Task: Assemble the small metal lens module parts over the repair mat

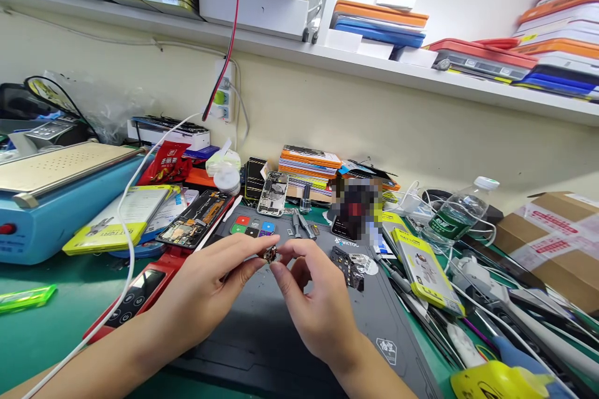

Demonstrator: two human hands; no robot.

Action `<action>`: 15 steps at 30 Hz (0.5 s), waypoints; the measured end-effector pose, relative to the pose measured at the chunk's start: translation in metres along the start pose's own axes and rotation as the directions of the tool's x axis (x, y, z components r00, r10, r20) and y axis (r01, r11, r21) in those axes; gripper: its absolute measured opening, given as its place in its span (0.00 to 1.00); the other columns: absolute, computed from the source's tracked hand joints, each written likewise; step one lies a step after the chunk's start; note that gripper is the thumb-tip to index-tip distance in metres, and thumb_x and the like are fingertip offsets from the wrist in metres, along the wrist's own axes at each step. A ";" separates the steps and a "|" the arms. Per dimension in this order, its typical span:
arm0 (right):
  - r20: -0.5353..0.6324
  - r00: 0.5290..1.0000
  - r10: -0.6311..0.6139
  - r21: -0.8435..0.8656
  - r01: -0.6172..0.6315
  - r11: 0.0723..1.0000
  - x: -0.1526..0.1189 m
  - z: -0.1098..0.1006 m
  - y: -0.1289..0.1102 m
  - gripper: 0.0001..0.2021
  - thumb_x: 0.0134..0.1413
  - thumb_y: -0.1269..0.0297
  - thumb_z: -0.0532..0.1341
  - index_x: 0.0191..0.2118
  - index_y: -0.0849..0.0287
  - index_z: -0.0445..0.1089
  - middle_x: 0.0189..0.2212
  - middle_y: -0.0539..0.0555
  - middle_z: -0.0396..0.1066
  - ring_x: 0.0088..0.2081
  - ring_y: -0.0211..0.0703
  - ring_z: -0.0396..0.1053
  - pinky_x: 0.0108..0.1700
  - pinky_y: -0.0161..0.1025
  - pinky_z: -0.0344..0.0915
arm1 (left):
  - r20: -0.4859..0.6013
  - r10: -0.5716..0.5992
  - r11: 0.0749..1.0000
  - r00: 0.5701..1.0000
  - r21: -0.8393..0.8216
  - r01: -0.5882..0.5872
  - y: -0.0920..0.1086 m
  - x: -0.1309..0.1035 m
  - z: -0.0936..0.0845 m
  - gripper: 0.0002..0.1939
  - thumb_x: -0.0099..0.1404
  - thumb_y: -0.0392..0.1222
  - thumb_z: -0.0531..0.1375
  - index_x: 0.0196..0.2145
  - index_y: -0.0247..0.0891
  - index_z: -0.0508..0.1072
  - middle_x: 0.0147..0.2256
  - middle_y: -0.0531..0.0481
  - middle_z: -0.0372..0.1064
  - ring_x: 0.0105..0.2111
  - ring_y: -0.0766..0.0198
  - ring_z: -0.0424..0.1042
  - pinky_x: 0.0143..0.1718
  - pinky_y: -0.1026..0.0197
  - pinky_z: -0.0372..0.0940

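A small metallic electronic part (270, 254) is pinched between the fingertips of both hands, above a dark grey work mat (262, 324). My left hand (206, 293) comes from the lower left, its thumb and fingers closed on the part's left side. From the right, my right hand (313, 293) has its thumb and index fingertip at the part's other side. Most of the part is hidden by the fingertips. A dark circuit piece (345, 265) lies on the mat right of my right hand. Beyond the hands lies an opened phone frame (273, 193).
On the left are a blue heating machine (70, 212), an opened phone (194, 218) and a red device (140, 296). The right side holds yellow battery boxes (428, 271), a water bottle (456, 215), tools, cables and a yellow bottle (500, 380). A red-black cable (229, 53) hangs ahead.
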State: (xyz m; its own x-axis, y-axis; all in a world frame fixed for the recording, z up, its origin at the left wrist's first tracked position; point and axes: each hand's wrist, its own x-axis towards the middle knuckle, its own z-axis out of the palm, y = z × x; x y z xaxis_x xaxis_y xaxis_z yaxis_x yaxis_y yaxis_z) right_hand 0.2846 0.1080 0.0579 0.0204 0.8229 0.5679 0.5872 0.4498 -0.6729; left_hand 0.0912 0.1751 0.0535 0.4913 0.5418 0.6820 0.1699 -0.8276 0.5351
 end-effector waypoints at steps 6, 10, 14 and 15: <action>0.047 0.999 0.023 0.009 -0.023 1.000 -0.001 -0.001 -0.002 0.05 0.69 0.63 0.63 0.48 0.51 0.71 0.36 0.45 0.73 0.26 0.34 0.67 0.28 0.34 0.62 | 0.044 -0.032 0.999 0.999 -0.021 0.033 0.000 0.000 0.000 0.22 0.78 0.34 0.58 0.63 0.59 0.70 0.53 0.61 0.77 0.52 0.73 0.76 0.56 0.74 0.67; 0.087 0.996 0.031 0.017 -0.032 0.999 -0.001 -0.001 -0.002 0.04 0.71 0.62 0.62 0.47 0.52 0.72 0.36 0.46 0.73 0.27 0.34 0.66 0.29 0.34 0.63 | 0.099 -0.067 0.996 0.993 -0.054 0.072 0.002 0.000 -0.002 0.22 0.79 0.36 0.56 0.63 0.63 0.69 0.53 0.62 0.76 0.53 0.72 0.75 0.57 0.72 0.68; 0.089 0.996 0.018 0.018 -0.020 1.000 -0.001 -0.001 -0.001 0.04 0.71 0.64 0.62 0.49 0.51 0.72 0.36 0.45 0.74 0.28 0.34 0.67 0.30 0.34 0.63 | 0.135 -0.112 0.990 0.985 -0.067 0.121 0.002 0.000 -0.002 0.20 0.79 0.39 0.57 0.62 0.63 0.69 0.55 0.63 0.76 0.55 0.71 0.75 0.58 0.70 0.67; 0.090 0.996 0.013 0.018 -0.015 1.000 -0.001 0.000 -0.001 0.05 0.71 0.64 0.63 0.49 0.50 0.72 0.36 0.45 0.74 0.28 0.34 0.67 0.30 0.34 0.63 | 0.133 -0.124 0.989 0.983 -0.066 0.133 0.002 0.000 -0.001 0.20 0.79 0.40 0.58 0.62 0.63 0.70 0.56 0.64 0.76 0.56 0.70 0.76 0.58 0.70 0.67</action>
State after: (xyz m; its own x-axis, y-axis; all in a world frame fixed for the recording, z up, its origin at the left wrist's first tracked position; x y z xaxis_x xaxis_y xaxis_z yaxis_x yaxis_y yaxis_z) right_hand 0.2845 0.1064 0.0578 -0.0446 0.8565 0.5141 0.5726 0.4436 -0.6894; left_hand 0.0903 0.1733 0.0548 0.5761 0.6155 0.5378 0.1775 -0.7365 0.6528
